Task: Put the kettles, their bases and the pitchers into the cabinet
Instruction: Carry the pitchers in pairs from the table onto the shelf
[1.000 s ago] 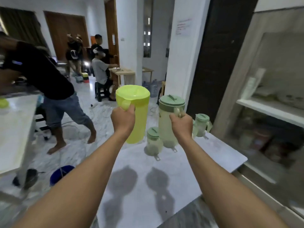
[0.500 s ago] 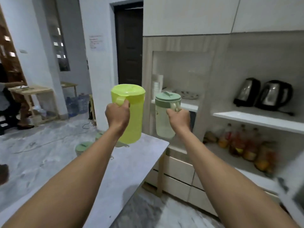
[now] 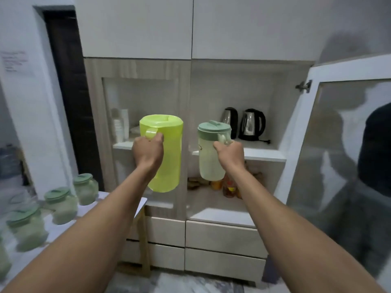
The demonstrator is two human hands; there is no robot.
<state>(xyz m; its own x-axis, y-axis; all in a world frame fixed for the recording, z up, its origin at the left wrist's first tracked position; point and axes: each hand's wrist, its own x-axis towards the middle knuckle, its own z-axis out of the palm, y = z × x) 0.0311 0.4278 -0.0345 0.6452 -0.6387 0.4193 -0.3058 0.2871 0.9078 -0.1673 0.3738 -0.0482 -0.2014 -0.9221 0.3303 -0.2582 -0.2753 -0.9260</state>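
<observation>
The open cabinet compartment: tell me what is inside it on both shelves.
Upper shelf: two kettles at the back. Lower shelf: bottles, partly hidden behind the right hand's clear pitcher and forearm.

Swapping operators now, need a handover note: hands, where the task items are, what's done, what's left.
Left hand: gripping the handle of the tall lime-green plastic pitcher, held up in front of the cabinet.
Right hand: gripping the handle of the clear pitcher with a sage-green lid.
Done: two steel kettles stand on the open cabinet's white shelf, glass door swung open.
Left: shelve both held pitchers, then the green-lidded jars on the white table at left.
</observation>
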